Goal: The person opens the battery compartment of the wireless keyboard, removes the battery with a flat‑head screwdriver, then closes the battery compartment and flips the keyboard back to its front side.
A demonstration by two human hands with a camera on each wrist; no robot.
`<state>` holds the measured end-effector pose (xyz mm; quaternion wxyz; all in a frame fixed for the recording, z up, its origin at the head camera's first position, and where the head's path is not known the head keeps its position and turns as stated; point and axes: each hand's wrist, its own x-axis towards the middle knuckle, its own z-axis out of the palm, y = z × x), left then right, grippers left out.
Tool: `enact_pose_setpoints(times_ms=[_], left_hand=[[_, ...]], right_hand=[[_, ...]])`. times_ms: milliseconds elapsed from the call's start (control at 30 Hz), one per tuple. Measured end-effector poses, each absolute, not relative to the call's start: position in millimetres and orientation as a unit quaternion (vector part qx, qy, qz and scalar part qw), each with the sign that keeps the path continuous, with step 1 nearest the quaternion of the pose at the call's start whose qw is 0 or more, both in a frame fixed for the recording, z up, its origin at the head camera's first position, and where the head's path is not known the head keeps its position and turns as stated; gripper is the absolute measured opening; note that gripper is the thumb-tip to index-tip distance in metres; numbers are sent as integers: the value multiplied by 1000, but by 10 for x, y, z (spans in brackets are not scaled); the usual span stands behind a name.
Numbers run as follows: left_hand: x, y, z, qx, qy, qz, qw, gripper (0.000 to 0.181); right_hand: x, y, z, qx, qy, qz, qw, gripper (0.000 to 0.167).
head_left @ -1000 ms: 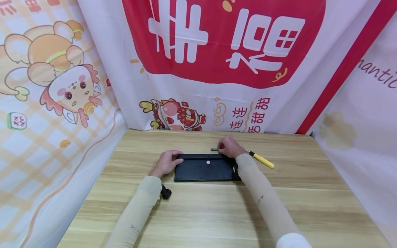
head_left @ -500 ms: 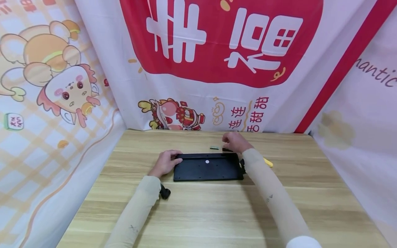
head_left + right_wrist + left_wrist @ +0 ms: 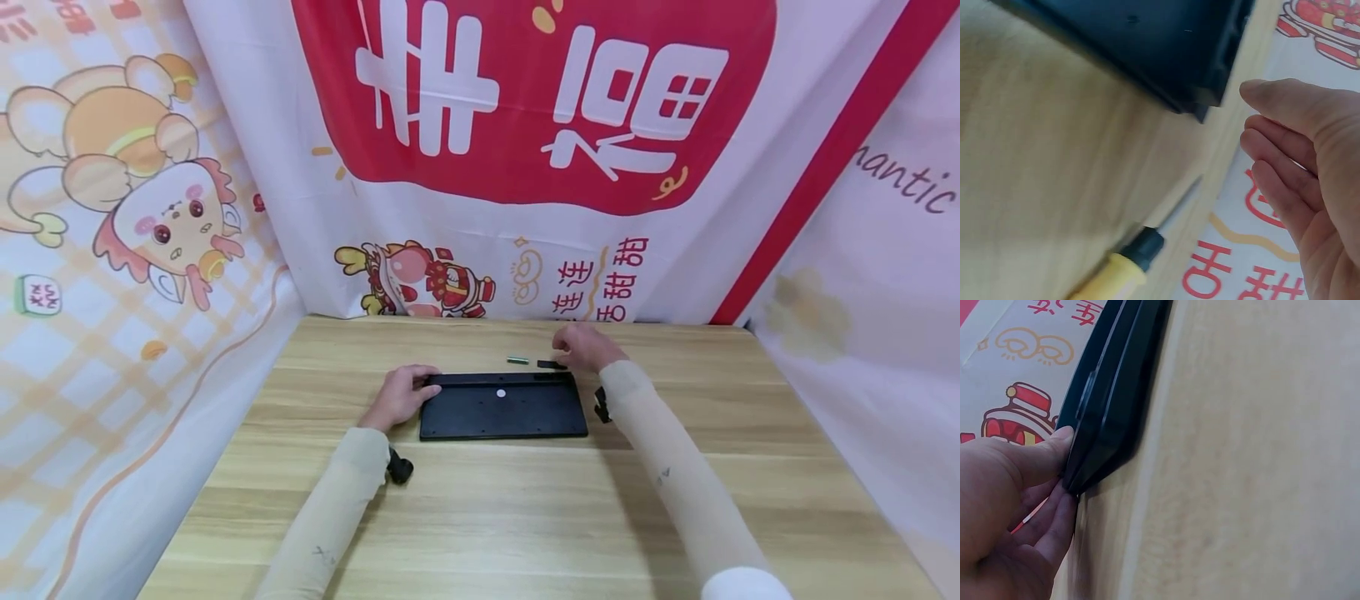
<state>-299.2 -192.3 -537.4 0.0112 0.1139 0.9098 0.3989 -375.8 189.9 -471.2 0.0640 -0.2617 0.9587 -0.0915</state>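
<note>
A black keyboard [image 3: 502, 412] lies upside down on the table, its underside with a round white sticker facing up. My left hand [image 3: 402, 395] grips its far left corner; in the left wrist view the thumb is on one face and the fingers on the other. Past the keyboard's far right edge is my right hand [image 3: 587, 347], its fingers loosely bent with nothing between them in the right wrist view. Near those fingers lies a small black strip, like a battery cover [image 3: 550, 364]. A green battery [image 3: 517, 360] lies left of it. A dark slot shows at the keyboard's far right.
A yellow-handled screwdriver [image 3: 1129, 265] lies on the table near the right hand; in the head view the right arm hides it. Behind the wooden table [image 3: 495, 517] hangs a printed cloth [image 3: 525, 183], with more cloth at both sides.
My right hand has drawn back to the right from beside the battery, uncovering the black strip and the keyboard's right end. The left hand keeps its grip.
</note>
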Motion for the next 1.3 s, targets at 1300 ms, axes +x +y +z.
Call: enact_pose_setpoints(times_ms=[1300], left_hand=[[-3001,-1930,-5383,110,913,392,12,30]], right_hand=[[-3799,1926,-4924,-242,953,-148,108,12]])
